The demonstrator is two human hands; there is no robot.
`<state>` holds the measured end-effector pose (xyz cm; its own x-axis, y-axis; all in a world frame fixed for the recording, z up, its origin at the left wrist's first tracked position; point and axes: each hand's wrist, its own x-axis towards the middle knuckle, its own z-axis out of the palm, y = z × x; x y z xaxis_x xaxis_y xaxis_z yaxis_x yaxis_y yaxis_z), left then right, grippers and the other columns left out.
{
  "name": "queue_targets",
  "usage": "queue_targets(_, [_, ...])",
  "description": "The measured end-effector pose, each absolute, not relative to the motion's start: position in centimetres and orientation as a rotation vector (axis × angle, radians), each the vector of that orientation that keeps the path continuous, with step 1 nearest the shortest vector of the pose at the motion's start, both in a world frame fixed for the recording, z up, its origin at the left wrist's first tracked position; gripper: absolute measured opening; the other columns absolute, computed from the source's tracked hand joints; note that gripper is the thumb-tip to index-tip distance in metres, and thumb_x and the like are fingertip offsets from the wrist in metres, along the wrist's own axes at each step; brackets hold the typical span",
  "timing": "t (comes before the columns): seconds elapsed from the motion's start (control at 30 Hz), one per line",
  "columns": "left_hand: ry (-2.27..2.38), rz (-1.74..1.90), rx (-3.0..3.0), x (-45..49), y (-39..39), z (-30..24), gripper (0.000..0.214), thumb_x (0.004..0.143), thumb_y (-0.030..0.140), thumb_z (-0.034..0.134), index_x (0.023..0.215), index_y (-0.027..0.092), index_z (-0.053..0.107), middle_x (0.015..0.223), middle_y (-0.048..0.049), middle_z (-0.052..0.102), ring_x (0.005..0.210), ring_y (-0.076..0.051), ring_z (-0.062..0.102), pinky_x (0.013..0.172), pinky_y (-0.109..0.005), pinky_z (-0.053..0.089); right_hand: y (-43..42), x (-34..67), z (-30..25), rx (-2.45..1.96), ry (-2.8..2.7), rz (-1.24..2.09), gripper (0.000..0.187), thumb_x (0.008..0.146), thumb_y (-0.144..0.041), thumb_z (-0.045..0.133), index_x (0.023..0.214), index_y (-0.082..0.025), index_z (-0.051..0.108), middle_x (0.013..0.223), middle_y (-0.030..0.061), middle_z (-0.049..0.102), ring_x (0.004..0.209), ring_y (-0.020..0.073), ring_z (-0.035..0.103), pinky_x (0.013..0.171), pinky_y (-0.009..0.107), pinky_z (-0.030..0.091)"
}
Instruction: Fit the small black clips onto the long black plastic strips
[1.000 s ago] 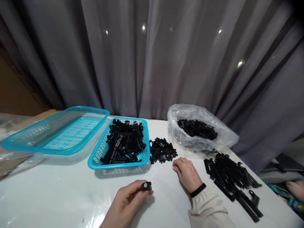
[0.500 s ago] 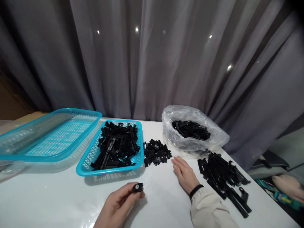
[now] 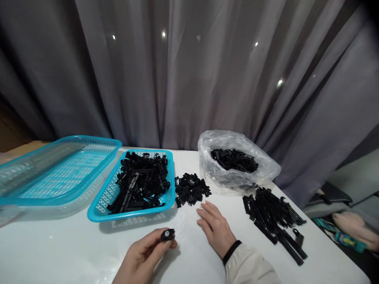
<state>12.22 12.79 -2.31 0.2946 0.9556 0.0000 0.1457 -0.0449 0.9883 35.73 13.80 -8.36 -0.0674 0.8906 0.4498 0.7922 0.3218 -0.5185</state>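
Between thumb and fingers, my left hand [image 3: 145, 254] pinches a small black plastic part [image 3: 167, 234] with a pale round spot on its end. My right hand [image 3: 217, 230] lies palm down over the white table, fingers stretched out and holding nothing. Just beyond its fingertips is a heap of small black plastic pieces [image 3: 192, 189]. Left of that heap stands a blue plastic basket [image 3: 94, 213] with many black parts in it. Long black plastic strips [image 3: 272, 215] lie in a pile to the right of my right hand.
A clear plastic bag [image 3: 207, 173] full of black parts stands at the back right. On the left is a larger clear basket with a blue rim [image 3: 115, 146]. A grey curtain [image 3: 183, 79] hangs behind the table [image 3: 68, 244]. Blurred items lie beyond its right edge.
My right hand has moved left and slightly nearer to me, closer to my left hand. My left hand still holds the black part. The whole view has shifted a little.
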Motion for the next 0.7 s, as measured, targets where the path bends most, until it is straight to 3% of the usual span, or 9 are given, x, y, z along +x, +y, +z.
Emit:
queue_targets(0.2, [1.082, 0.876, 1.518, 11.9, 13.9, -3.0, 0.033, 0.085, 0.048, 0.057, 0.084, 0.018, 0.070, 0.085, -0.0061, 0.070, 0.084, -0.024, 0.061, 0.076, -0.026, 0.048, 14.5, 36.7, -6.4, -1.553, -1.710, 0.216, 0.031, 0.092, -0.028, 0.045, 0.108, -0.017, 0.070, 0.118, 0.0110, 0.064, 0.114, 0.0248, 0.057, 0.099, 0.040, 0.047])
queue_targets(0.27, [1.082, 0.913, 1.490, 12.3, 14.3, -2.7, 0.033, 0.085, 0.049, 0.057, 0.086, 0.019, 0.070, 0.087, -0.0064, 0.071, 0.086, -0.024, 0.062, 0.078, -0.027, 0.048, 15.2, 38.0, -5.5, -1.590, -1.637, 0.215, 0.032, 0.093, -0.026, 0.042, 0.102, -0.016, 0.071, 0.108, 0.0107, 0.068, 0.102, 0.0221, 0.063, 0.090, 0.035, 0.051])
queue_targets(0.4, [1.025, 0.931, 1.554, 13.9, 15.0, -1.2, 0.028, 0.086, 0.043, 0.057, 0.087, 0.019, 0.070, 0.089, -0.0070, 0.072, 0.086, -0.023, 0.062, 0.076, -0.027, 0.047, 17.1, 40.0, -4.4, -1.646, -1.633, 0.244, 0.021, 0.084, -0.018, 0.052, 0.081, -0.018, 0.073, 0.082, 0.0054, 0.071, 0.079, 0.0195, 0.066, 0.076, 0.031, 0.051])
queue_targets(0.7, [0.985, 1.061, 1.544, 15.7, 17.1, -1.8, 0.024, 0.085, 0.037, 0.060, 0.091, 0.016, 0.072, 0.092, -0.0090, 0.072, 0.090, -0.024, 0.065, 0.080, -0.029, 0.049, 19.0, 37.6, -4.6, -1.663, -1.755, 0.269, 0.011, 0.079, -0.012, 0.061, 0.076, -0.017, 0.070, 0.078, 0.0025, 0.066, 0.075, 0.0151, 0.062, 0.073, 0.027, 0.047])
